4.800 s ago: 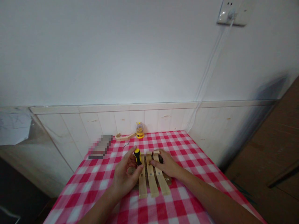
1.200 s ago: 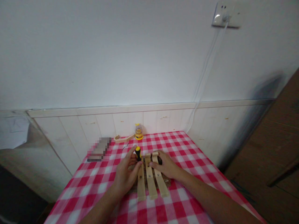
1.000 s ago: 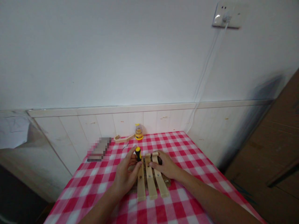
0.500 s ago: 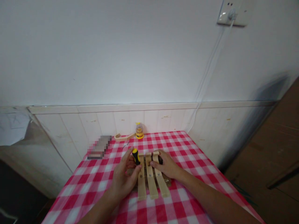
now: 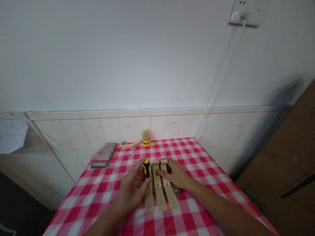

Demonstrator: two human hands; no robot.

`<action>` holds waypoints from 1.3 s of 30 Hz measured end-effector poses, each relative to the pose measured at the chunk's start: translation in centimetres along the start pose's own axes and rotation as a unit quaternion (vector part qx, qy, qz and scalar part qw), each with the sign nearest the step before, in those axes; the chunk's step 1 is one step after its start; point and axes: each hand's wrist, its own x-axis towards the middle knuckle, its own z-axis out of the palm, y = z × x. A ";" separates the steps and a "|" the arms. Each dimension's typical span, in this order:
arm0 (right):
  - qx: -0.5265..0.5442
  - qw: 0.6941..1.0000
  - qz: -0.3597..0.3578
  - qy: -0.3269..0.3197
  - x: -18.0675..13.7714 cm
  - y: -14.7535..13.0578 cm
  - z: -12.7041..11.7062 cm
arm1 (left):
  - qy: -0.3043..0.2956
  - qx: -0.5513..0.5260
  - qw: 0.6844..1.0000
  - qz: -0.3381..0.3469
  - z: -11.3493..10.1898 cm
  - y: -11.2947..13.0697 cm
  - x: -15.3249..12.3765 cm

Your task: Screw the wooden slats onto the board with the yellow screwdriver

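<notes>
My left hand point(image 5: 134, 183) is closed around a screwdriver point(image 5: 147, 168) with a black and yellow handle, held nearly upright over the leftmost of three pale wooden slats. Its tip is hidden. Side by side, the wooden slats point(image 5: 160, 196) lie across a brownish base point(image 5: 176, 190) on the table, with small screws showing in the middle and right ones. My right hand point(image 5: 173, 173) grips the rightmost slat near its far end, thumb on top and fingers wrapped over the far side.
On the red and white checked tablecloth point(image 5: 197, 209), a yellow-capped clear bit container point(image 5: 146, 137) stands near the wall beside a curved wooden piece point(image 5: 128, 145). A small thin metal piece point(image 5: 131, 153) lies nearer. A blurred-out flat object point(image 5: 104, 155) rests at the left edge.
My left hand has shifted slightly right with the screwdriver, which now stands more upright over the left slat. My right hand stays on the right slat.
</notes>
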 end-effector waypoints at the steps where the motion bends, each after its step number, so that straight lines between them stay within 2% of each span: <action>1: -0.001 1.000 -0.001 0.001 0.0 0.0 0.0 | 0.002 -0.001 1.000 0.000 0.0 0.0 0.0; 24: 0.010 1.000 -0.001 -0.006 0.1 1.3 0.4 | -0.008 -0.031 0.999 0.013 0.0 1.5 1.1; 34: 0.005 1.000 -0.007 0.002 0.1 1.0 0.3 | -0.028 -0.035 0.999 -0.004 0.0 1.1 0.8; 39: 0.035 0.999 0.013 0.012 0.0 0.5 0.3 | -0.023 -0.038 0.998 -0.044 0.4 1.3 0.8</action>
